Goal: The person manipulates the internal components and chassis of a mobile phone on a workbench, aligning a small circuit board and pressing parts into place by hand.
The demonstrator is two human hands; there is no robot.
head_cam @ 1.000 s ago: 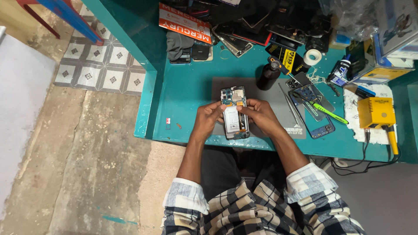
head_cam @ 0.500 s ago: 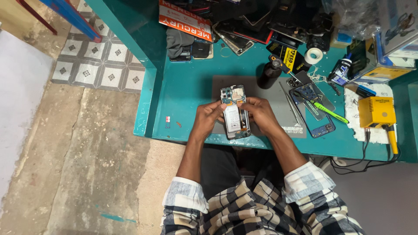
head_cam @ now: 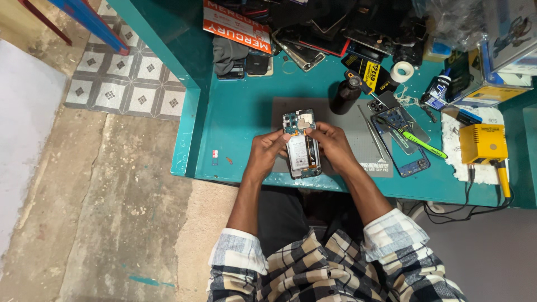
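Opened phone (head_cam: 302,144) lies back-up on the grey mat (head_cam: 366,146), battery and circuit board exposed. Left hand (head_cam: 268,151) grips its left edge, fingers curled; right hand (head_cam: 334,146) clasps the right edge, fingertips over the upper board. Versus a second ago: grip and phone position unchanged, so work holds at the board. Beyond the phone: black bottle (head_cam: 345,95), green tool (head_cam: 422,144), yellow device (head_cam: 484,144).
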